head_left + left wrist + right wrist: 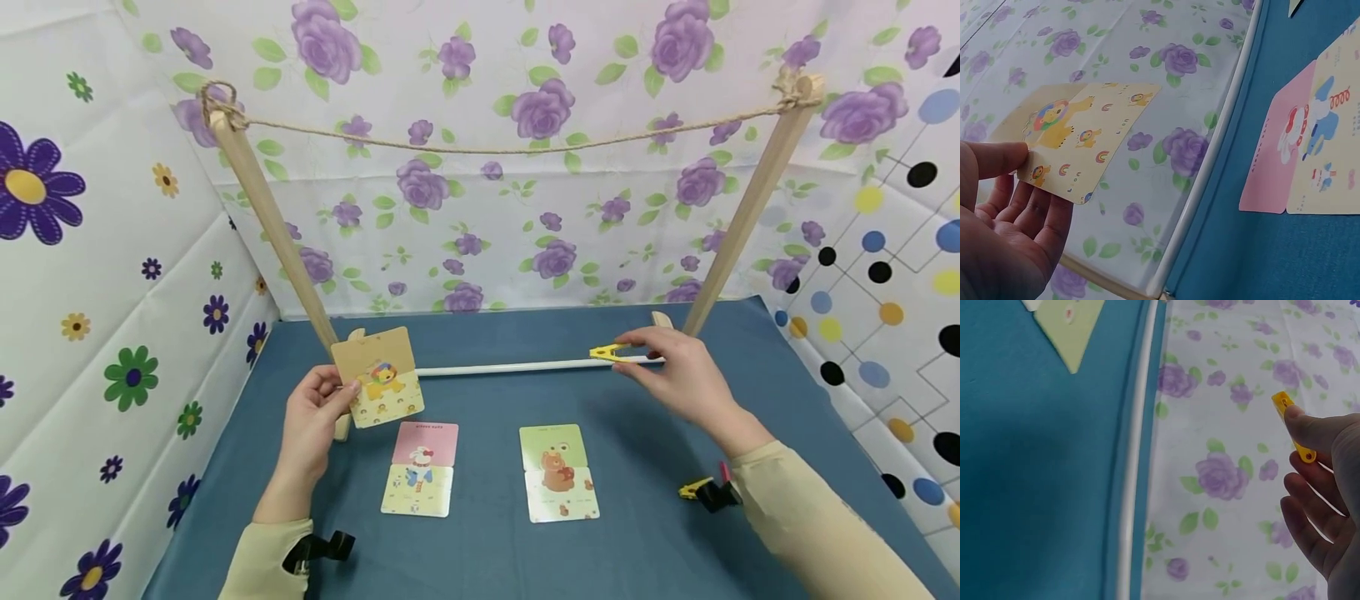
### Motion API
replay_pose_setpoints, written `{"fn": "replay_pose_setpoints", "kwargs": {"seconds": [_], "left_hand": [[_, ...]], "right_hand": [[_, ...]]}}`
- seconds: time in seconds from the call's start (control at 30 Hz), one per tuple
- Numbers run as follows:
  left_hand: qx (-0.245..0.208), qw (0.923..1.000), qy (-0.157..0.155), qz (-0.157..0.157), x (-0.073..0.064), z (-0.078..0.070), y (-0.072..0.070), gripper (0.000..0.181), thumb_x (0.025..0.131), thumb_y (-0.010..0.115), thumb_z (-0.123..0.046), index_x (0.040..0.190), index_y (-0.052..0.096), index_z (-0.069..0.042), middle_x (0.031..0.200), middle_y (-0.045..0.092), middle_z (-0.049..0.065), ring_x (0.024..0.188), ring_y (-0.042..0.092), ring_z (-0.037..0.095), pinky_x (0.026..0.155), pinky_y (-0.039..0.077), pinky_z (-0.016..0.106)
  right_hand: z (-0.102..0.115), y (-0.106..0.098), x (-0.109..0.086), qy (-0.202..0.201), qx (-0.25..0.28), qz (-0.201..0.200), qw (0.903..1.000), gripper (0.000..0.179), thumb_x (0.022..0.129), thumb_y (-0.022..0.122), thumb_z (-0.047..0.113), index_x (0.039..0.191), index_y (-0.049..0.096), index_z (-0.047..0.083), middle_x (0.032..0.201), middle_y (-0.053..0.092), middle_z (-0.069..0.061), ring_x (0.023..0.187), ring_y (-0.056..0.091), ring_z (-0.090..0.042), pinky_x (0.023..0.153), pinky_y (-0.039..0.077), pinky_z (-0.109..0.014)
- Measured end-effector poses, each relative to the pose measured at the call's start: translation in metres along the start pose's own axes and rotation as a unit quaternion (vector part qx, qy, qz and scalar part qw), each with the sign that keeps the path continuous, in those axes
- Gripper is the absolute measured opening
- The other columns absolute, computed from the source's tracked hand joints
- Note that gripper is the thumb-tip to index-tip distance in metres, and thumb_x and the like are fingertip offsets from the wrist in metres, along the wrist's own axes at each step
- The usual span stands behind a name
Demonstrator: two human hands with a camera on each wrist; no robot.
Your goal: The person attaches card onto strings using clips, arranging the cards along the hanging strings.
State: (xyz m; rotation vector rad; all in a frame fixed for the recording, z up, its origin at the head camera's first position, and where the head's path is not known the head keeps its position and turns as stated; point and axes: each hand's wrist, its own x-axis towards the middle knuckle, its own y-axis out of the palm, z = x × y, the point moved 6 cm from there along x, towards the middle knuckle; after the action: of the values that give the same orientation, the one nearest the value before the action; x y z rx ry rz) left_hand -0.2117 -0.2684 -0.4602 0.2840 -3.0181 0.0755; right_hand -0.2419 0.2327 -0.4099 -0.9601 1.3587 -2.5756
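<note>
Nearest the camera, a right sleeve [817, 508] and a left sleeve [266, 554] are noted, extended over a blue cloth [487, 558]. By the left hand [311, 425], a lion card [381, 377] is pinched at its lower edge between thumb and fingers and held off the cloth, near the left wooden post [273, 225]. By the right hand [682, 379], a yellow clip [603, 353] is pinched between thumb and forefinger, above a white rod [510, 367]; whether the clip's tips are parted cannot be told. Card and clip are well apart. A pink card [420, 469] and a green card [559, 473] are laid flat; a second yellow clip [693, 489] is seen beside the right sleeve. A rope [517, 152] is strung above, with nothing hung on it. The step in hand is judged to be the readying of card and clip; for the next move, the two would need to be brought together, most likely at the rope, with the clip squeezed and the card's upper edge kept free.
</note>
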Motion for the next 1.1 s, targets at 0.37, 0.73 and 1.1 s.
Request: {"fn": "replay_pose_setpoints", "kwargs": {"seconds": [0.37, 0.73, 1.1], "left_hand": [[0.002, 0.9997, 0.020, 0.014, 0.010, -0.012, 0.012, 0.017, 0.106, 0.069, -0.007, 0.117, 0.059, 0.001, 0.093, 0.070, -0.003, 0.078, 0.064, 0.009, 0.073, 0.055, 0.024], [-0.007, 0.9992, 0.039, 0.006, 0.016, -0.031, 0.018, 0.016, 0.106, 0.067, -0.002, 0.119, 0.058, 0.002, 0.095, 0.070, 0.000, 0.084, 0.068, 0.009, 0.076, 0.056, 0.023], [-0.003, 0.9979, 0.062, 0.019, 0.030, -0.055, 0.028, 0.018, 0.106, 0.065, 0.001, 0.122, 0.056, 0.002, 0.100, 0.071, -0.005, 0.094, 0.071, 0.007, 0.084, 0.057, 0.023]], "right_hand": [[0.031, -0.008, 0.042, -0.052, -0.002, 0.000, 0.9986, 0.041, 0.089, 0.090, 0.012, 0.127, 0.075, 0.009, 0.121, 0.074, -0.008, 0.095, 0.070, -0.024, 0.080, 0.059, -0.045], [0.064, -0.022, 0.081, -0.111, -0.033, -0.018, 0.9931, 0.044, 0.089, 0.091, 0.019, 0.129, 0.074, 0.009, 0.123, 0.073, -0.009, 0.110, 0.069, -0.028, 0.087, 0.059, -0.049], [0.111, -0.051, 0.116, -0.198, -0.054, -0.069, 0.9763, 0.039, 0.086, 0.092, 0.011, 0.121, 0.076, 0.006, 0.119, 0.074, -0.011, 0.113, 0.068, -0.033, 0.094, 0.057, -0.051]]}}
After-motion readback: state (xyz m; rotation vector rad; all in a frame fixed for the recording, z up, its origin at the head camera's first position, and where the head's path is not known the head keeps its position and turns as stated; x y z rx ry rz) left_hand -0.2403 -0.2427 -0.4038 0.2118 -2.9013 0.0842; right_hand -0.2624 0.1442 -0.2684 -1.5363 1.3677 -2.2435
